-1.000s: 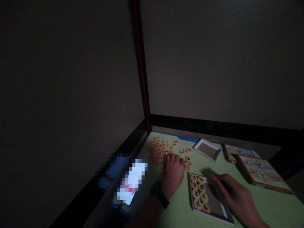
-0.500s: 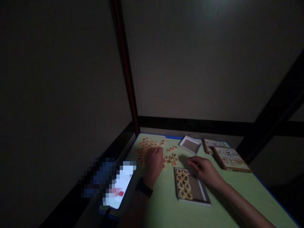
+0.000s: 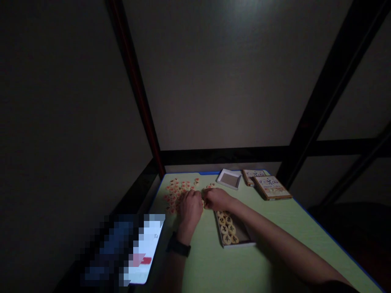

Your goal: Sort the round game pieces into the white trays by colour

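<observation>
Several round wooden game pieces [image 3: 177,190] with red or black marks lie scattered on the far left of a green table [image 3: 214,264]. My left hand [image 3: 190,209], a dark watch on its wrist, rests with fingers curled at the edge of that pile. My right hand [image 3: 217,199] has reached across beside it, fingers bent down onto the pieces; what either hand holds is hidden. A shallow white tray [image 3: 244,238] just right of my hands holds several black-marked pieces in a column along its left side.
An empty white tray [image 3: 229,179] and two flat illustrated boxes [image 3: 271,187] lie at the table's far edge. A lit phone screen [image 3: 143,252] is at the near left. Dark frame posts and walls surround the table.
My right hand moved left from the tray with pieces to the scattered pile, meeting my left hand. The camera tilted and shifted, so the table sits lower and more central.
</observation>
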A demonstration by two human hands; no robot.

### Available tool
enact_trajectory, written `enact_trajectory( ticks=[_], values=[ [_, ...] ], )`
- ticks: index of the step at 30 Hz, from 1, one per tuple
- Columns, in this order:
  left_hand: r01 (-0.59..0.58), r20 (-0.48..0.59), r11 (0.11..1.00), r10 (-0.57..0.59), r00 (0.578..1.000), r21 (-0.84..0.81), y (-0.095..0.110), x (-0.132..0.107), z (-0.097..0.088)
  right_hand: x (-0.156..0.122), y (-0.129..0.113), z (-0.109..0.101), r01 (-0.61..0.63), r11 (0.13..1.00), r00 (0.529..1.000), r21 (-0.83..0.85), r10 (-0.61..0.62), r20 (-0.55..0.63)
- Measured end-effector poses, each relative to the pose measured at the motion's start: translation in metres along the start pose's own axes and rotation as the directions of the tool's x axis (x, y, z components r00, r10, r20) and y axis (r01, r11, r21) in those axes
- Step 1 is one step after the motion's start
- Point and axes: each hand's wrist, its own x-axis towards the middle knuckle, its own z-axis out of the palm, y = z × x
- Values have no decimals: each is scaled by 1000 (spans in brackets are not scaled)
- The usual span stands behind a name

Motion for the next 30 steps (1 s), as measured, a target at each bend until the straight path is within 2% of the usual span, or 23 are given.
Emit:
enact_trajectory(
  ticks=[5, 8, 11, 13, 16, 19, 22, 25, 30],
  values=[
    [2, -6, 1000, -2, 1000, -21, 2, 1, -2, -1, -5, -6, 7, 1000, 1000, -4, -7, 8],
    [16, -36, 999, -17, 999, -44, 3, 1, -4, -17, -4, -18, -14, 1000, 999, 3, 14, -35],
    [-6, -48, 997, 2, 999, -75, 7, -1, -2, -53, 1, -25, -12, 993, 985, 120, 32, -167],
    [-57, -41, 994, 54, 998, -92, 13, -5, 2, -84, 3, -23, 74, 962, 961, 264, 3, -278],
    [-180, -66, 978, 173, 983, -107, 24, -14, 11, -124, 3, -12, 139, 903, 950, 406, -6, -313],
    [-272, -93, 957, 263, 960, -104, 32, -20, 18, -147, 0, -3, 132, 859, 953, 495, 27, -300],
    [-290, -76, 952, 284, 956, -99, 34, -21, 20, -155, -4, 0, 59, 861, 963, 506, 85, -256],
    [-283, -73, 954, 277, 958, -95, 34, -21, 17, -157, -12, 3, -68, 889, 960, 452, 182, -213],
    [-294, -64, 953, 289, 955, -73, 34, -22, 16, -155, -31, 12, -316, 933, 916, 172, 347, -201]
  ],
)
